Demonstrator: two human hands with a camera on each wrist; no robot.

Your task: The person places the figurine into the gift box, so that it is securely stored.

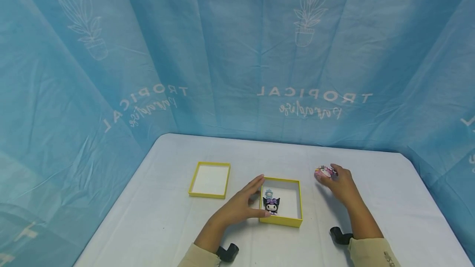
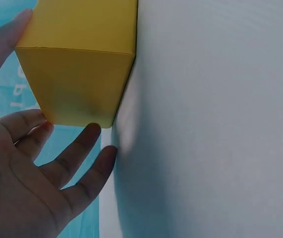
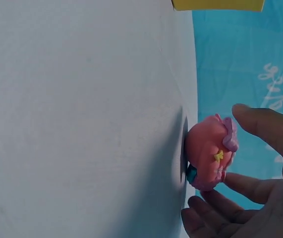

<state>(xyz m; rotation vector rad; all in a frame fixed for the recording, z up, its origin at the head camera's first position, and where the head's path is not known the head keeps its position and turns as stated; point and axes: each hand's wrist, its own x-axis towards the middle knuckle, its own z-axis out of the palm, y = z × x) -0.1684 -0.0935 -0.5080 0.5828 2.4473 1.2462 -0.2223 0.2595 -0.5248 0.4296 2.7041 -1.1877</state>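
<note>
In the head view, a shallow yellow box with a white inside holds a black-and-white figurine and a small light-blue figurine near its left wall. My left hand spans the box's left side, thumb at the front edge and fingertips at the back corner. The yellow outer walls fill the top of the left wrist view. To the right, a pink figurine rests on the table beside my right hand. Its fingers touch the figurine, while the thumb stands apart in the right wrist view.
A yellow-rimmed lid lies on the white table, left of the box. Blue printed curtains hang behind the table and along both sides. Black wrist devices show at both sleeves.
</note>
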